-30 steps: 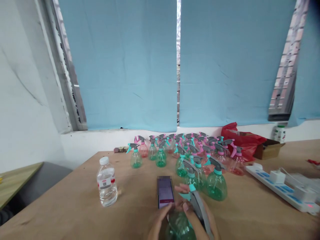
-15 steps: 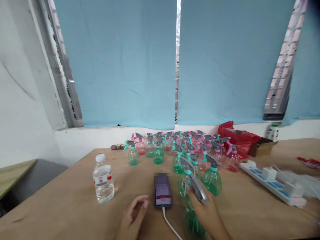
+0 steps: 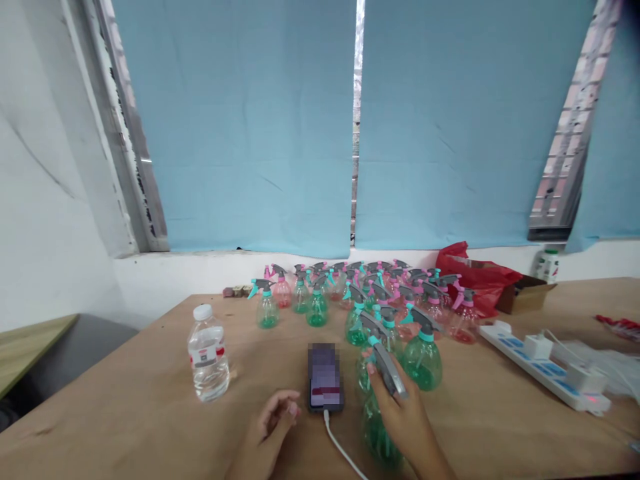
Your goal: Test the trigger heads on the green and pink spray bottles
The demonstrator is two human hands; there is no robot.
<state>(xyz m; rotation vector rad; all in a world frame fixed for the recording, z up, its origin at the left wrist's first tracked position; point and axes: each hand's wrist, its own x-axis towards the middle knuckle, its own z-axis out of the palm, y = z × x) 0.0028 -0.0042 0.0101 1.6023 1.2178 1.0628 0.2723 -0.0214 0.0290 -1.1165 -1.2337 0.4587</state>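
My right hand (image 3: 400, 403) is closed round the grey and turquoise trigger head of a green spray bottle (image 3: 380, 433); its fingers hide part of the trigger. The bottle stands near the front of the table, with green liquid showing inside. Left of the phone, my left hand (image 3: 274, 427) hovers with loosely curled fingers, the thumb apart from them and nothing held. Between the hands lies the phone (image 3: 326, 387), plugged into a white cable (image 3: 340, 448). Just right of my right hand stands another green spray bottle (image 3: 424, 363).
Several green and pink spray bottles (image 3: 317, 310) are grouped toward the back of the wooden table (image 3: 125, 400). A water bottle (image 3: 207, 357) stands at left. On the right are a power strip (image 3: 525, 363), a red plastic bag (image 3: 475, 280) and a cardboard box (image 3: 530, 293).
My right hand has shifted slightly left, and the spray bottle in it has tilted a little the same way. My left hand stays nearly in place.
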